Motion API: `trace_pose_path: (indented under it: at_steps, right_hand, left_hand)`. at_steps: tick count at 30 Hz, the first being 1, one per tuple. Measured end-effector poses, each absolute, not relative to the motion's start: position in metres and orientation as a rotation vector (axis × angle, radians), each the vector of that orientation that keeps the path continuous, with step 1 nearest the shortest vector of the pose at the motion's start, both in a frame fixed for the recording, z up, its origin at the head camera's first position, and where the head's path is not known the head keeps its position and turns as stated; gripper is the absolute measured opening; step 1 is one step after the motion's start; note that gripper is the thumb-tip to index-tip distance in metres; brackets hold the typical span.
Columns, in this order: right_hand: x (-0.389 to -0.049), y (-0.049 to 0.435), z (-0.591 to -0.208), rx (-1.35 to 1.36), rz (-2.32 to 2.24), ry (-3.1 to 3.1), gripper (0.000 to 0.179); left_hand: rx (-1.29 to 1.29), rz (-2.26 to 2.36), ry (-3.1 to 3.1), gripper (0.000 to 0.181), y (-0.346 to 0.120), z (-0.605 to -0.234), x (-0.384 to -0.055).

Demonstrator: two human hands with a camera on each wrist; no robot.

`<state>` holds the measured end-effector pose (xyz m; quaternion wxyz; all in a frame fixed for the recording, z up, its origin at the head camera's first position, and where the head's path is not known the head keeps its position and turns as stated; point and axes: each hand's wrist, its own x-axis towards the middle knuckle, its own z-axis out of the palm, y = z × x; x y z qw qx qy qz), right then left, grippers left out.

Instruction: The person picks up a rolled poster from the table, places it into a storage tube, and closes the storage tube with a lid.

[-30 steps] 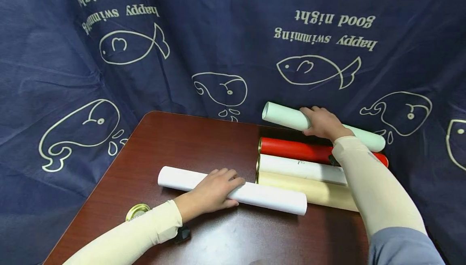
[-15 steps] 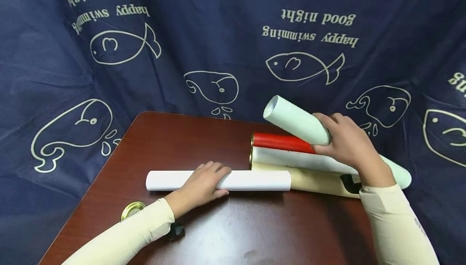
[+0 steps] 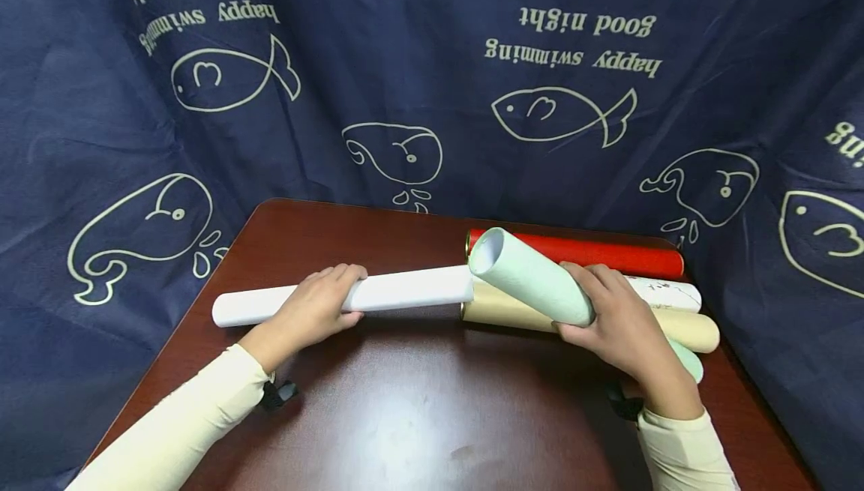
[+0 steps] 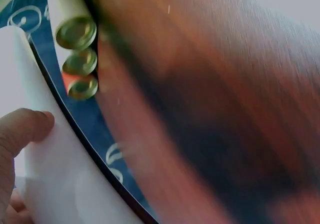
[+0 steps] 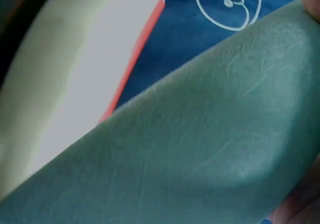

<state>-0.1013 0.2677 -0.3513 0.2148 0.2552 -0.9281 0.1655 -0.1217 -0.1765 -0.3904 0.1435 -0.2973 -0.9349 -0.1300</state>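
Note:
My left hand grips a white paper tube near its middle, thumb on the near side. That tube lies roughly crosswise over the dark red-brown table, and its right end reaches the green tube. With my right hand I hold a pale green tube, tilted so its hollow end faces up and left. The green tube passes above a row of tubes: red, patterned white and beige. In the right wrist view the green tube hides most of my hand.
Gold metal caps close the row's left ends in the left wrist view. A blue curtain with fish and whale drawings hangs behind the table. Dark wrist straps sit under both wrists.
My left hand has carried the white tube left and away from me. My right hand has brought the green tube from behind the red one toward me, across the row.

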Motion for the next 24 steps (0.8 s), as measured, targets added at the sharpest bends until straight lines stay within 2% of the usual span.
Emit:
trace_pose_path:
  at_steps: [12,24]
  right_hand:
    - [-0.101,0.266,-0.393,0.984,0.545,-2.504,0.079]
    - [-0.108,0.257,-0.402,0.952,0.537,-2.474,0.082]
  left_hand:
    - [-0.831,-0.334,-2.744,0.055,-0.207,-0.383,-0.128]
    - [-0.858,-0.343,-2.727,0.061,-0.222,-0.367,-0.115]
